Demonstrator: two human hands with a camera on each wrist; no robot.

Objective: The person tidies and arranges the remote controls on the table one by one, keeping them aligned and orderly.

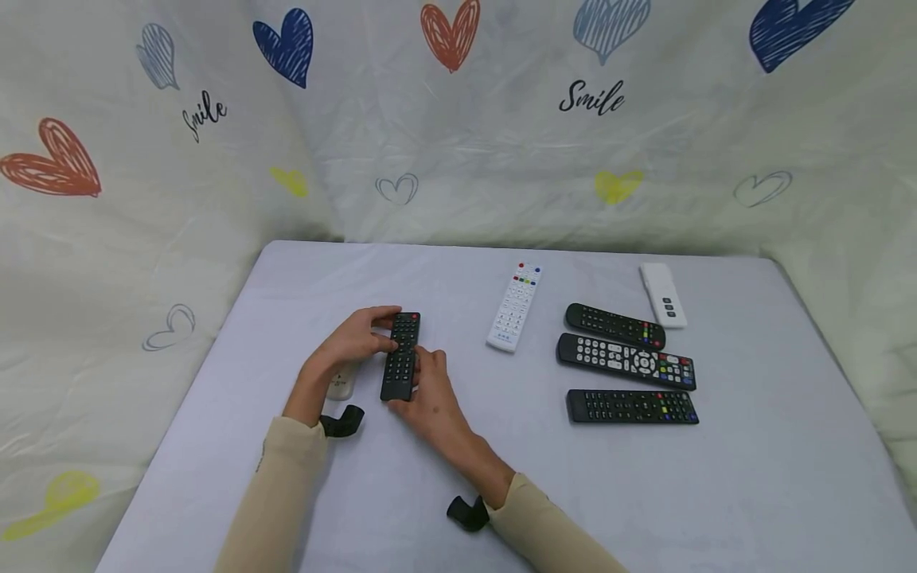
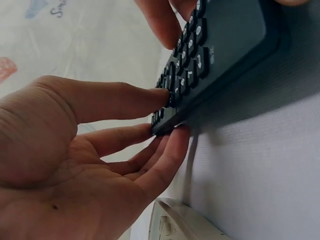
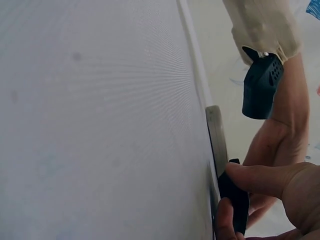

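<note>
A black remote control point(image 1: 399, 366) with a red button at its far end is held between both hands on the left part of the table. My left hand point(image 1: 353, 337) grips its far left side, thumb on the buttons and fingertips beneath the edge in the left wrist view. From the near right side my right hand point(image 1: 438, 404) grips it too, the thumb at the near end. In the left wrist view the remote's body is tilted, casting a shadow on the cloth. A white remote point(image 1: 341, 385) lies partly hidden under the left hand.
To the right lie three black remotes, the top point(image 1: 614, 325), middle point(image 1: 623, 362) and lower one point(image 1: 632, 407). A white remote with many buttons point(image 1: 514, 309) lies mid-table, and a slim white remote point(image 1: 662, 296) far right. A heart-printed curtain point(image 1: 458, 135) stands behind the table.
</note>
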